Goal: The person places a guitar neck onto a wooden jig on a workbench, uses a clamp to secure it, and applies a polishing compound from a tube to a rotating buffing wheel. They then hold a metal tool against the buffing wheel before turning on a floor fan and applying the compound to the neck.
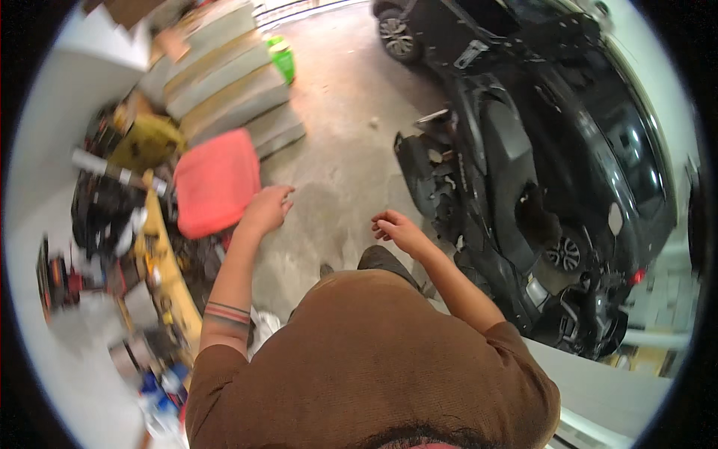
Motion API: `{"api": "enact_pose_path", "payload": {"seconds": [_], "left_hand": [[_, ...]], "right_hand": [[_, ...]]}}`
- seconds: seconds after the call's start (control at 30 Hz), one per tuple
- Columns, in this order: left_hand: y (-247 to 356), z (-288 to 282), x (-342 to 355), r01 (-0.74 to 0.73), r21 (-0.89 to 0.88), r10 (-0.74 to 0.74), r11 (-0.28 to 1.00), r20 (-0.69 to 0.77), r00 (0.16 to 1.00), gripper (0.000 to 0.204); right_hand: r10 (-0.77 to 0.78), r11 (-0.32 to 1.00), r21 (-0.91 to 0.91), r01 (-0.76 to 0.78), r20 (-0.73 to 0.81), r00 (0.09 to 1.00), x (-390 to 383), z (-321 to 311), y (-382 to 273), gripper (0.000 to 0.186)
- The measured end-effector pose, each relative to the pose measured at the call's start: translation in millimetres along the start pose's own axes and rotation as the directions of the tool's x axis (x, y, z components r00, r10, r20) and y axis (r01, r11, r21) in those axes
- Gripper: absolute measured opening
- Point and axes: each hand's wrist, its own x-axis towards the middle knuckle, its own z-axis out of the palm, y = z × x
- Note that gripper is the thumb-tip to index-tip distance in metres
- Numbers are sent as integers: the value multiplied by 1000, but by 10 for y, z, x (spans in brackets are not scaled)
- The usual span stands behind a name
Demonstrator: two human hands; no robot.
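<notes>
My left hand hangs in the air just right of a red square stool top or pad, fingers loosely bent and apart, holding nothing. My right hand is also open and empty, fingers slightly curled, above the concrete floor and left of a black scooter. My feet show partly beyond my brown shirt.
Concrete steps rise at upper left beside a green container. Cluttered tools and a yellow plank line the left wall. A black car stands behind the scooter on the right.
</notes>
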Motion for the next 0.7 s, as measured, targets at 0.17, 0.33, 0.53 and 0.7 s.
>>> {"api": "enact_pose_path", "payload": {"seconds": [0.17,0.33,0.53,0.7], "left_hand": [[392,-492,1881,-170,-181,158,969,-79,984,33],[-424,452,2759,85,-347,7,934,254,967,39],[-1053,564,3073,424,-286,-197,859,581,790,46],[-1568,-90,4163,577,-604,-371,550,443,816,45]], "right_hand": [[198,923,381,-60,-334,922,400,-776,32,34],[249,940,289,-179,-226,942,1727,-1289,-387,36],[-32,999,14,32,35,999,3790,-1419,-1797,32],[-175,984,61,166,187,967,4920,-1534,-3096,28]]}}
